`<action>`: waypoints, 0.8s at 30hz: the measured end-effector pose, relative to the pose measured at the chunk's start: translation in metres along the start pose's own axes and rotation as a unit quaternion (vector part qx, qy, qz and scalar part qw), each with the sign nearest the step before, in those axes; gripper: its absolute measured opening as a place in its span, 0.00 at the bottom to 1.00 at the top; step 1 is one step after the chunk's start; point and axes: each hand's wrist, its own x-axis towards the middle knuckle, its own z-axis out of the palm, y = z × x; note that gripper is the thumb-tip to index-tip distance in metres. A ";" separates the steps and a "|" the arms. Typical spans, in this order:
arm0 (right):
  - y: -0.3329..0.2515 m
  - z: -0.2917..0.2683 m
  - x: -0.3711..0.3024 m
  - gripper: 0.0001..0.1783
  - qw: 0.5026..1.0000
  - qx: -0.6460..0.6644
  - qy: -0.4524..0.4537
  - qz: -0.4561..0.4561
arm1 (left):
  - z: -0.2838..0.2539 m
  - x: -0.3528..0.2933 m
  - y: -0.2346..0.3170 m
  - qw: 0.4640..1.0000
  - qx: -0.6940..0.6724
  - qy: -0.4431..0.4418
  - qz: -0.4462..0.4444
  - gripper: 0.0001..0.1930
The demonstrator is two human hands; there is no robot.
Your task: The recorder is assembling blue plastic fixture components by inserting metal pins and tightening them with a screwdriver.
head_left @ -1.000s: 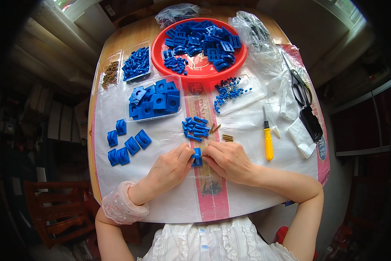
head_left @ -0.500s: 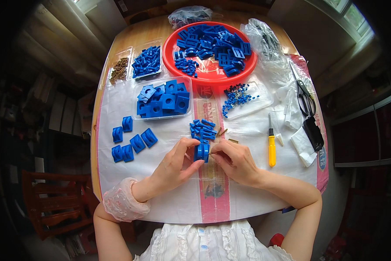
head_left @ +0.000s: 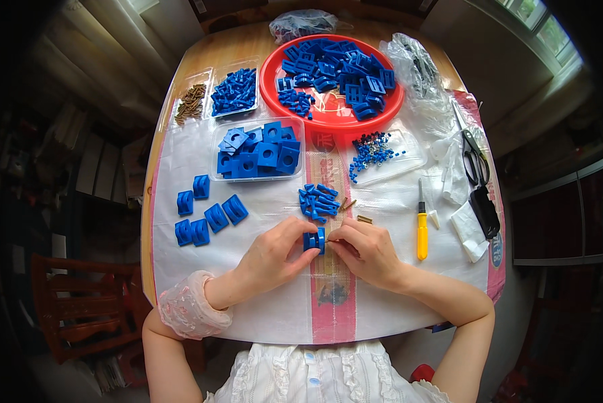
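Observation:
My left hand (head_left: pixel 273 250) grips a small blue plastic part (head_left: pixel 313 242) between thumb and fingers, above the near middle of the table. At its right side, my right hand (head_left: pixel 367 252) pinches a thin brass-coloured pin (head_left: pixel 331 241), whose end meets the part; how deep it sits cannot be told. Just beyond the hands lies a heap of small blue plastic pieces (head_left: pixel 319 201). Loose brass-coloured pins (head_left: pixel 364 219) rest right of that heap. Several rounded blue parts (head_left: pixel 215 218) of similar look stand to the left.
A red basin (head_left: pixel 269 101) of blue parts stands at the back. Clear boxes hold blue square plates (head_left: pixel 268 154), blue pieces (head_left: pixel 234 92) and brass-coloured pins (head_left: pixel 191 102). Tiny blue bits (head_left: pixel 372 154) lie right of centre. A yellow screwdriver (head_left: pixel 422 235) and black-handled scissors (head_left: pixel 474 158) lie right.
The blue part and both hands have come slightly nearer to me, leaving a gap to the heap of small pieces. The whole view has shifted a little.

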 end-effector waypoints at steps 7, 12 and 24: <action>-0.001 0.003 -0.001 0.08 0.998 -0.061 0.006 -0.032 | 0.002 -0.002 -0.003 0.991 0.114 0.025 0.062 0.18; -0.002 0.001 0.000 0.07 0.998 -0.058 0.002 -0.030 | 0.000 -0.004 -0.001 0.993 0.111 -0.005 0.036 0.18; -0.001 0.003 -0.002 0.07 0.998 -0.058 -0.002 -0.032 | -0.037 0.003 0.004 0.990 0.138 0.032 0.020 0.06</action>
